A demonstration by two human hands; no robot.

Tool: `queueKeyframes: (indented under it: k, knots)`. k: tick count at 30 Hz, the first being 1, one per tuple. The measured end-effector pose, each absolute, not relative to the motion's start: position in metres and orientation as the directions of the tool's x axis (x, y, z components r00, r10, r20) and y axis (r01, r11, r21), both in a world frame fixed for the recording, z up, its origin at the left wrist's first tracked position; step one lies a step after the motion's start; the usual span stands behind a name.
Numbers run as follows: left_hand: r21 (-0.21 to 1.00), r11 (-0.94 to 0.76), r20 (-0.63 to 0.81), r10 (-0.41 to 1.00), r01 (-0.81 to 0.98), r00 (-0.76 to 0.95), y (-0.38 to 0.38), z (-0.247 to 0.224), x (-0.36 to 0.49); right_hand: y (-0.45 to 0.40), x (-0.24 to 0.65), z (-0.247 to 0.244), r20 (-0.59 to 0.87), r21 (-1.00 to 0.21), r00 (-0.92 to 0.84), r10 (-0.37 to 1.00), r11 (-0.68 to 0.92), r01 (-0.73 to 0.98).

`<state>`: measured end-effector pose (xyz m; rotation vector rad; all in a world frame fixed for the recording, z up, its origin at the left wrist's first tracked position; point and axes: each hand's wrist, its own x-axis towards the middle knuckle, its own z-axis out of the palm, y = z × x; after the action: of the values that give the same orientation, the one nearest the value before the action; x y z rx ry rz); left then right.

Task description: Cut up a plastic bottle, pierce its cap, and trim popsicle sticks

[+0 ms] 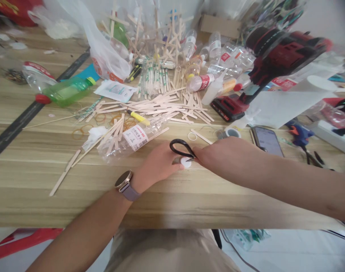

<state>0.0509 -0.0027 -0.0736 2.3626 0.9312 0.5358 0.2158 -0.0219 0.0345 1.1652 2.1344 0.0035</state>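
My left hand (158,160), with a watch (124,180) on its wrist, is closed around a small white bottle cap (185,162) just above the table's front part. My right hand (214,153) grips a pair of scissors; one black handle loop (181,139) sticks out to its left. A pointed metal tip touches or lies just over the cap; I cannot tell which. The rest of the scissors is hidden by the right hand. Left of my left hand lies a clear plastic bottle (134,138) with a white label, beside loose wooden sticks (120,130).
A yellow marker (140,118) lies near a heap of wooden sticks (161,104). At right stand a red cordless drill (285,56), a phone (267,140) and a blue glue gun (299,132). Clear bottles (216,49) crowd the back; a green bottle (69,90) lies left.
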Motion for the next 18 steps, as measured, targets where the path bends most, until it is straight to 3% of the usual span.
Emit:
queueKeyframes:
  k: [18]
  knots:
    - [0.589, -0.630, 0.195, 0.718, 0.506, 0.668, -0.0061, -0.0713, 0.0540, -0.0213, 0.2162, 0.0370, -0.577, 0.326, -0.332, 0.746, 0.583, 0.744]
